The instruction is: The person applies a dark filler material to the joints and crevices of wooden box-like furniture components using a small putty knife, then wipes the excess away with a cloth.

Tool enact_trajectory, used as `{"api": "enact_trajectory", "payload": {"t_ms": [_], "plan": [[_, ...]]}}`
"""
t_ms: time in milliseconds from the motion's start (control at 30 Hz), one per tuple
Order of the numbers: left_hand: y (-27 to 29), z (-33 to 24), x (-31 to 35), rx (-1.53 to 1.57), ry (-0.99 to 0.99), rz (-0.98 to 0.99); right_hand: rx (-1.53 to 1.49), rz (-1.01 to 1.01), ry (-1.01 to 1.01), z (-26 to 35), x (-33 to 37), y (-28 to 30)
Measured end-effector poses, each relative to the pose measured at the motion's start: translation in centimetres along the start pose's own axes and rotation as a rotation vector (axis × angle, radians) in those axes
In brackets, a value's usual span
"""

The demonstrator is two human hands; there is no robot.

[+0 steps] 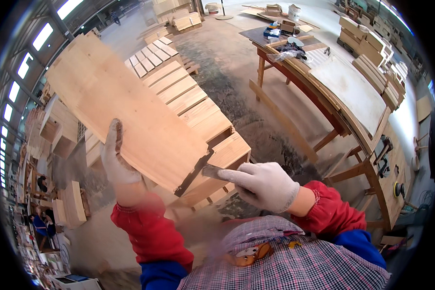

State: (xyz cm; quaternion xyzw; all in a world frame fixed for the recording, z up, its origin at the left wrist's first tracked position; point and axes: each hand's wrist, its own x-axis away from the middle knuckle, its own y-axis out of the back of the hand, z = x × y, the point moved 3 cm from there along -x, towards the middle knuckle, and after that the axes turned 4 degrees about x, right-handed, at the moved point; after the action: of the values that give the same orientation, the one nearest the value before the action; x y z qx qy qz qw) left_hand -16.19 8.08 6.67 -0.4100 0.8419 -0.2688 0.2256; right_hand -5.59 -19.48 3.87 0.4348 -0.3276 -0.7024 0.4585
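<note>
A long, pale wooden board (125, 106) is held at a slant in front of me, its far end up to the left. My left hand (115, 162), in a whitish glove, is closed on the board's left edge. The thumb lies on the upper face, and the other fingers are hidden beneath. A ragged dark band runs along the board's near end. My gloved right hand (266, 186) is closed on a small flat grey piece (211, 171), its index finger stretched along it. The piece's tip is close to that dark end; I cannot tell whether they touch.
Beneath and beyond the board lies a row of stacked wooden pieces (198, 104). To the right stands a wooden workbench (348, 87) with a pale sheet, plastic and tools on it. More timber stacks (367, 41) stand at the far right. A wooden box (63, 128) is on the left.
</note>
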Motion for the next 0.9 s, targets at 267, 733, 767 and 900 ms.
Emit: {"api": "enact_trajectory", "payload": {"t_ms": [267,733,767,900], "plan": [[-0.4,-1.6,0.9,0.012,0.091,0.142,0.178,-0.021,-0.127,-3.2,-1.1,3.9],[2.5,-2.0,0.6,-0.315,-0.161,0.044,-1.795,-0.076,-0.683,-1.9,-4.2,-6.4],[2.0,-2.1,0.8,-0.267,-0.107,0.029,-1.805,-0.061,-0.679,-2.0,-4.4,-6.7],[0.5,-2.0,1.5,-0.143,-0.032,-0.041,-1.820,-0.065,-0.670,-2.2,-4.6,-7.7]]}}
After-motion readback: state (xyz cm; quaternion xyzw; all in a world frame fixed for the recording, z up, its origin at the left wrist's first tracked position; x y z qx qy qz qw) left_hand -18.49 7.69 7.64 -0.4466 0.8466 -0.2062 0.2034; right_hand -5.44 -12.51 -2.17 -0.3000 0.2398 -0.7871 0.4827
